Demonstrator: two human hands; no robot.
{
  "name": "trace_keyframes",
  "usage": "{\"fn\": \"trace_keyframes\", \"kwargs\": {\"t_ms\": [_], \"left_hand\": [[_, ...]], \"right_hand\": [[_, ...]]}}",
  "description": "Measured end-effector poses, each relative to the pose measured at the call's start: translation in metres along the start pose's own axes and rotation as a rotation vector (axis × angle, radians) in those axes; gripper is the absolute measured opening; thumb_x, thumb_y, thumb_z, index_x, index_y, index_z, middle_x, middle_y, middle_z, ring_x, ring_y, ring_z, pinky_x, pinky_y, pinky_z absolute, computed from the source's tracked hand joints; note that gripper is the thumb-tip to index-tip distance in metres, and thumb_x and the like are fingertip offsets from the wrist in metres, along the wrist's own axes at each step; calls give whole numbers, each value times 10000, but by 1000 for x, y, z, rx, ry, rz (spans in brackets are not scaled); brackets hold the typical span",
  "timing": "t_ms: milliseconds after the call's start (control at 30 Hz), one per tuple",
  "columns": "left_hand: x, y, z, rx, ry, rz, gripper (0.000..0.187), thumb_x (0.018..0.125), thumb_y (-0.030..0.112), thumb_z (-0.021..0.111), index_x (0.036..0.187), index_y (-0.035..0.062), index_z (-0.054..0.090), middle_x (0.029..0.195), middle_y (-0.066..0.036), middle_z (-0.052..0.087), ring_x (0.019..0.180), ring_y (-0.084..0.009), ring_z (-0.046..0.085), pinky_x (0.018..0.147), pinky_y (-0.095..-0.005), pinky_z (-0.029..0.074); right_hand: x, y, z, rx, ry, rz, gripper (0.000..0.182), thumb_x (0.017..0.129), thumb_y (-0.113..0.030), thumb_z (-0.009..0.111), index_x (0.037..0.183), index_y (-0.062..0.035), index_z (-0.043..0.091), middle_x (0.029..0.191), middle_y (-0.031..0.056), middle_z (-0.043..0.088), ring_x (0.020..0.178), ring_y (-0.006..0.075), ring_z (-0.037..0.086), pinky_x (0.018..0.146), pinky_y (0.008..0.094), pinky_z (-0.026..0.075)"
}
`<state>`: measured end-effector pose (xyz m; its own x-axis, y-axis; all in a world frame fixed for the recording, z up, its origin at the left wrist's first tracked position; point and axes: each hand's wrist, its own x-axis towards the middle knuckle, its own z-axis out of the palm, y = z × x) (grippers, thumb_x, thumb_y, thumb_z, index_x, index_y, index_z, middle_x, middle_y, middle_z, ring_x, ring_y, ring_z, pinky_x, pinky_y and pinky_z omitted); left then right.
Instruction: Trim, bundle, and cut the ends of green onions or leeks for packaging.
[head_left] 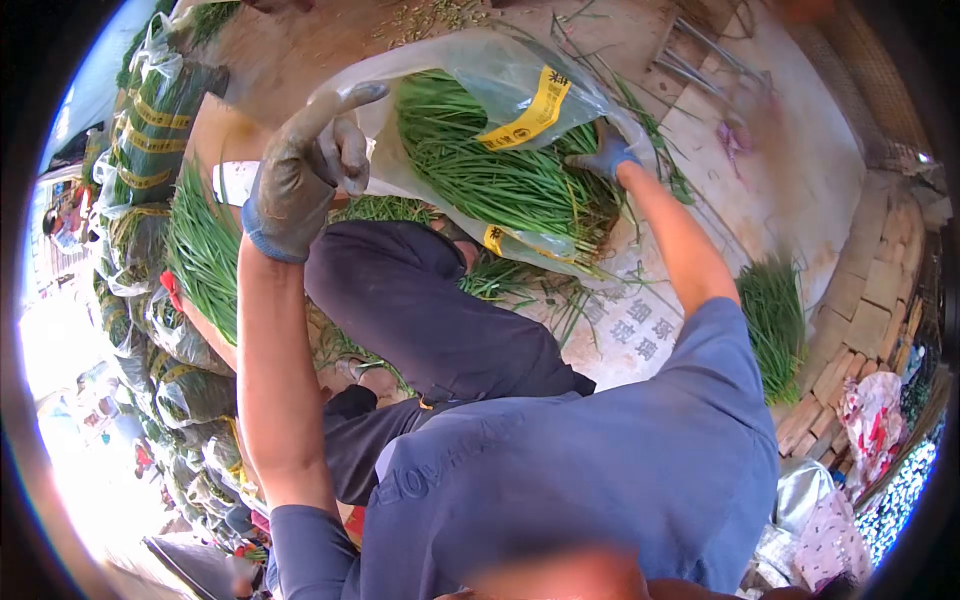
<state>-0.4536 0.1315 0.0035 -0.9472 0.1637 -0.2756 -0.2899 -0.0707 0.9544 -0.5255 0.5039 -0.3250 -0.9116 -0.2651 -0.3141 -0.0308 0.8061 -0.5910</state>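
A large bundle of green chives (480, 165) lies inside a clear plastic bag (425, 60) with yellow printed labels. My right hand (605, 155), in a grey-blue glove, grips the bundle near its pale root ends, and some fingers are hidden by leaves and plastic. Beside the bag's left edge, my left hand (305, 165) is raised in a dirty grey glove. Its index finger stretches out and the others bend apart, with nothing visible between them. My bent leg (430, 290) is just below the bag.
Packed bags of greens (150, 150) are stacked along the left. Another person's arm (212, 330) reaches beside a loose bunch of chives (205, 250). More chives (775, 325) lie at right, near stacked wooden blocks (850, 320). A metal frame (700, 55) stands at the back.
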Motion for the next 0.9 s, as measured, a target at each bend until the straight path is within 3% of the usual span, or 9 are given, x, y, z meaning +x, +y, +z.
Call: {"fn": "trace_keyframes", "kwargs": {"t_ms": [100,233,333,500,600,667,733,800,900], "left_hand": [[2,2,1,-208,-3,-57,505,967,380,509,1223,-48,595,638,-37,485,582,-120,490,533,-228,378],[0,3,0,-196,27,-22,543,975,356,508,1315,-67,500,717,-10,559,664,-109,537,626,-245,421],[-8,2,-3,-169,18,-7,543,965,354,529,1307,-67,501,757,-29,593,680,-135,573,656,-254,460],[-3,-7,2,-293,32,-60,552,947,357,567,1296,-64,497,783,-58,636,664,-176,614,646,-271,503],[5,-7,4,-293,-15,-69,528,964,351,536,1301,-55,505,785,-48,641,706,-174,621,695,-293,503],[3,-12,0,-286,-59,-71,531,981,337,503,1341,-53,485,809,-30,647,768,-168,633,757,-333,509],[-4,-7,2,-227,-39,-71,531,984,340,498,1339,-54,484,839,-32,652,792,-171,642,773,-333,510],[-17,-5,4,-158,-14,-101,525,989,338,490,1336,-56,484,868,-45,657,818,-183,652,799,-344,517],[-12,-27,-15,-376,-68,-54,518,998,336,472,1348,-46,472,944,-77,672,878,-216,666,854,-367,523]], "right_hand": [[24,15,9,30,-66,-23,1178,584,-513,840,1490,-34,258,1497,242,341,1397,363,318,1154,390,279],[43,4,-1,-88,-140,26,1134,598,-491,837,1482,-37,290,1522,214,316,1409,340,304,1163,374,260],[26,-44,-47,0,-93,-97,1075,609,-484,829,1456,-33,346,1469,215,407,1359,336,393,1131,380,313],[15,-142,-123,156,-280,33,1057,628,-553,821,1431,-30,375,1276,221,593,1181,360,569,1005,425,442],[1,-146,-62,-303,-72,-56,915,686,-663,723,1332,-47,523,1312,224,566,1151,363,589,973,411,471],[-7,-114,-3,-358,-143,-36,929,706,-680,699,1356,-48,492,1330,235,545,1173,383,568,983,421,465],[11,-51,39,-115,112,-231,895,765,-617,698,1396,-40,433,1320,219,559,1190,336,567,996,398,448],[13,-29,18,544,13,-266,906,781,-594,703,1423,-34,395,1313,212,565,1202,308,560,1005,382,435],[-24,6,-13,649,137,91,934,782,-580,709,1452,-30,360,1329,200,554,1232,298,530,1026,365,409]]}}
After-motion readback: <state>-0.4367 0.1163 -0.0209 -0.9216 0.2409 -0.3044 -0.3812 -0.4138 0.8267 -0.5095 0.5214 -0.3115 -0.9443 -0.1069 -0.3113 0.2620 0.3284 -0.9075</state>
